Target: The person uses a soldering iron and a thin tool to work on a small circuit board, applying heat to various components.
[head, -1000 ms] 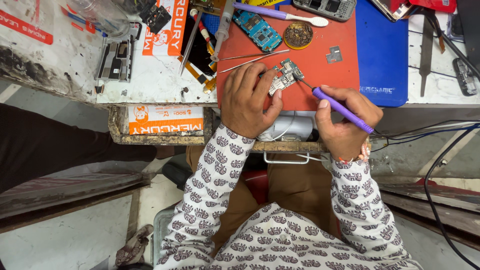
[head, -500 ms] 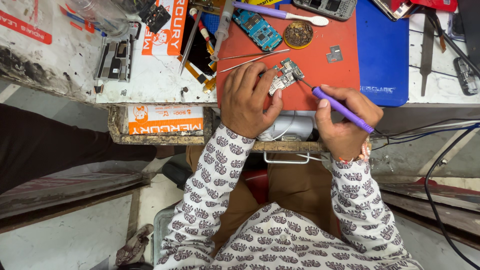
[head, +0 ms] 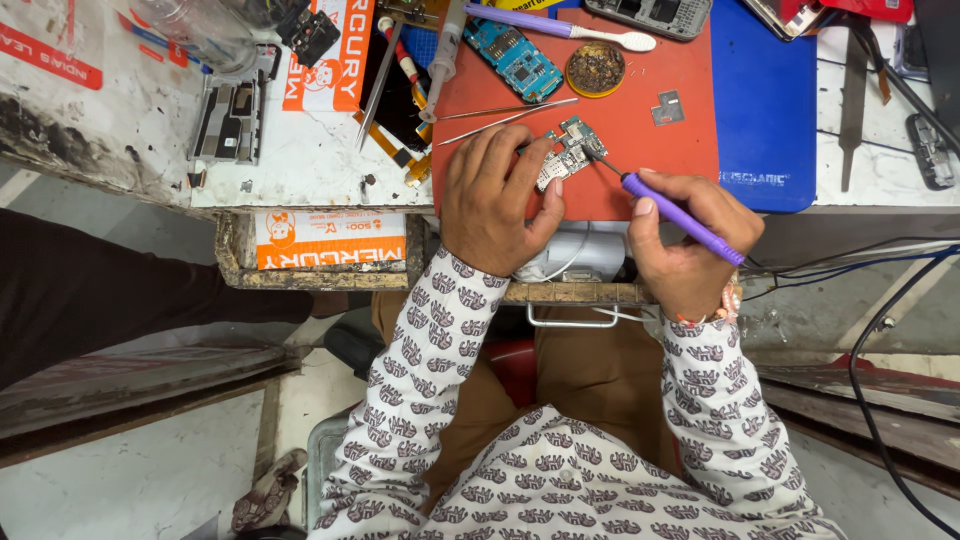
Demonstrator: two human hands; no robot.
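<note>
The person is sitting over the workbench (head: 300, 170), and everything is centring on the red work mat (head: 640, 130). Compared with a second ago, nothing is shifting: both hands are holding the same pose, so the work on the board is looking like steady, fine contact rather than a repositioning.

The left hand (head: 495, 195) is lying at the mat's near edge, fingers curled down and pinning the small circuit board (head: 562, 158) flat near the mat's middle. The right hand (head: 690, 240) is hanging just off the mat's near right corner, closed in a pen grip around the purple-handled tool (head: 680, 215), whose dark tip is touching the board's right edge.

Right of the mat, a blue mat (head: 765, 90) is lying alongside. At the mat's far edge sit a blue circuit board (head: 515, 55), a round tin of brownish residue (head: 595, 68) and a purple-handled brush (head: 560, 25). Two thin metal probes (head: 505, 115) are lying just beyond the left hand's fingers, close to the work; a small metal shield (head: 668, 107) is resting well clear.
</note>
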